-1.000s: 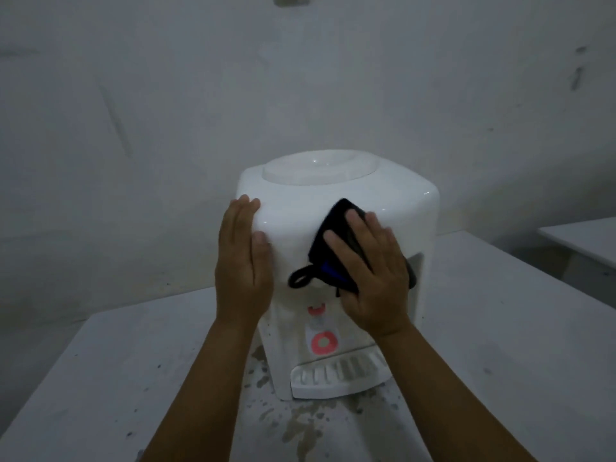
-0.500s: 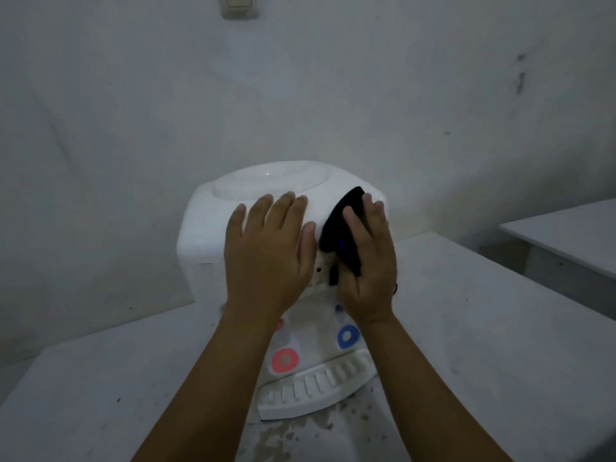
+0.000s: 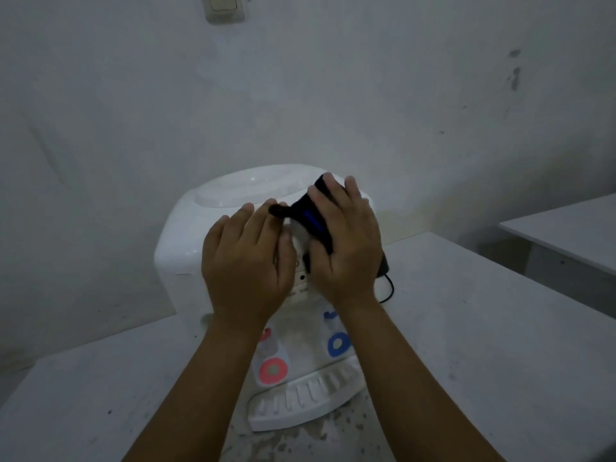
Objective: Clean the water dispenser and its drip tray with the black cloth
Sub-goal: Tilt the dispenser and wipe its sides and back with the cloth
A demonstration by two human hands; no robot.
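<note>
The white water dispenser stands on the stained surface, its drip tray at the front foot. The left hand rests flat on its top front edge, grip relaxed, fingers straight. Beside it the right hand presses the black cloth against the dispenser's upper right corner, fingers extended over it.

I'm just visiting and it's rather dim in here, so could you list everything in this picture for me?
Water dispenser: one, white, on the table against the wall.
Drip tray: one, white, at the dispenser's foot.
Tap rings: one red, one blue, on the dispenser's front.
Black cloth: one, with a blue stripe, on the dispenser's top right.
Table: one, pale, stained near the tray.
Second table: one, pale, at right.
Wall switch: one, cream, top.
Left hand: flat on the dispenser.
Right hand: presses the cloth.
</note>
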